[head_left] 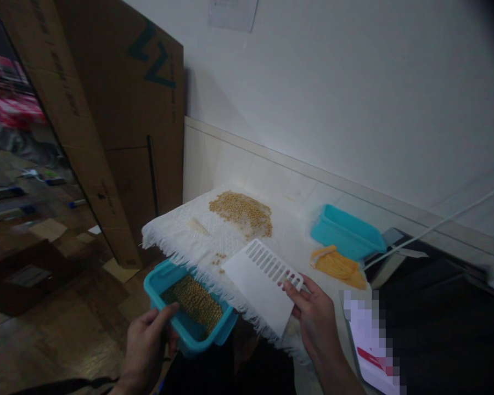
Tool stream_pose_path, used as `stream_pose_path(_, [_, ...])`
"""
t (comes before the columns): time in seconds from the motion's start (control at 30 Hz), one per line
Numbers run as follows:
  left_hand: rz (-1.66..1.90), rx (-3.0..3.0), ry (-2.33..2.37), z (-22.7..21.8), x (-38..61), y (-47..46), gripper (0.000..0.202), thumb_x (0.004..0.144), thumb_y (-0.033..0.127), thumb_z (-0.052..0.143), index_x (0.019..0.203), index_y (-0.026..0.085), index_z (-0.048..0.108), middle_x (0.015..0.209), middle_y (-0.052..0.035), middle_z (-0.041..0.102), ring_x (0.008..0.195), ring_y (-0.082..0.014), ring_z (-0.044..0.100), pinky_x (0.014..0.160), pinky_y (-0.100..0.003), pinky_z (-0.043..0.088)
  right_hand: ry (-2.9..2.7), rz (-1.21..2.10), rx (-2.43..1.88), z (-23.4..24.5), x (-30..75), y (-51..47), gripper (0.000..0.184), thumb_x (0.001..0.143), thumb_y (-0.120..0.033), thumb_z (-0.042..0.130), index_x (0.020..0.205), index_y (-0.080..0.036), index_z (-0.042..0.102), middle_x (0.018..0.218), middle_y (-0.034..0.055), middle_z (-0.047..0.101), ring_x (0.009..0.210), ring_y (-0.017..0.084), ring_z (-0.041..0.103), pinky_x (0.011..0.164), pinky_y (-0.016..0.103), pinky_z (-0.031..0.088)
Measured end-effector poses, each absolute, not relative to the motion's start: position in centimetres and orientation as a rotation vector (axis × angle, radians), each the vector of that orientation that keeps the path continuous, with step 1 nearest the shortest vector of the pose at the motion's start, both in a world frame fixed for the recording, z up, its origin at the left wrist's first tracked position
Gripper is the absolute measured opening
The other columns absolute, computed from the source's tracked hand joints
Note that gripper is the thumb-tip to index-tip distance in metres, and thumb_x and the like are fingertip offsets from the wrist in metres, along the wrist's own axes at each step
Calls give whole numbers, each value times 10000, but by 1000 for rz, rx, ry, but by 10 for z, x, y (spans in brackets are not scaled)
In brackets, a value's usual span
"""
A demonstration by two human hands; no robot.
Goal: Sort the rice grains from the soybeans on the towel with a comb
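My left hand (146, 343) grips the near left rim of a teal plastic basin (154, 280), thumb over the edge. Soybeans (200, 304) cover much of the basin's floor. It is held below the fringed edge of a white cloth (179, 230) that covers the table. In my right hand (315, 310) is a flat white plastic scraper (255, 280) with a row of slots, pinched at its slotted end. The scraper rests on or just over the cloth; I cannot tell which. Beyond it lies a spread pile of soybeans (242, 211), and a few loose ones sit near the cloth's edge.
A second teal basin (346, 233) stands at the right by the wall, with a folded yellow cloth (340, 267) before it. A white cable (440, 219) crosses above a black bag-like item (440, 307). A tall cardboard box (127, 109) stands left of the table.
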State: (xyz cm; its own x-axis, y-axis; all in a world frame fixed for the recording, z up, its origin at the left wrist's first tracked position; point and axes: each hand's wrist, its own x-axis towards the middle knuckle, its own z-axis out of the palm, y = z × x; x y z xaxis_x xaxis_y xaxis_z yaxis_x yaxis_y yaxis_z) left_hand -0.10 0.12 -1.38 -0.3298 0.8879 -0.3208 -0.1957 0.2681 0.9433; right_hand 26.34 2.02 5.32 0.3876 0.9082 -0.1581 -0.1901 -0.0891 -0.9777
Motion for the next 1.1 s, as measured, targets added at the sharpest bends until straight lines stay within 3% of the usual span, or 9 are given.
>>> stream_pose_path(0.47, [1305, 675, 1459, -15, -1, 2, 401, 685, 437, 626, 374, 222, 492, 242, 19, 474, 232, -117, 394, 274, -229, 295, -841, 847, -1343, 51, 268, 16, 486, 654, -386, 766, 1064, -164, 633, 905, 85, 740, 820, 250, 695, 750, 354, 549])
stream_pose_path(1.1, [1293, 648, 1489, -17, -8, 3, 401, 684, 449, 633, 384, 206, 526, 240, 22, 473, 230, -105, 375, 272, -220, 255, -1139, 765, -1350, 73, 232, 34, 371, 667, -409, 740, 946, -175, 668, 800, 65, 747, 731, 234, 705, 670, 303, 560])
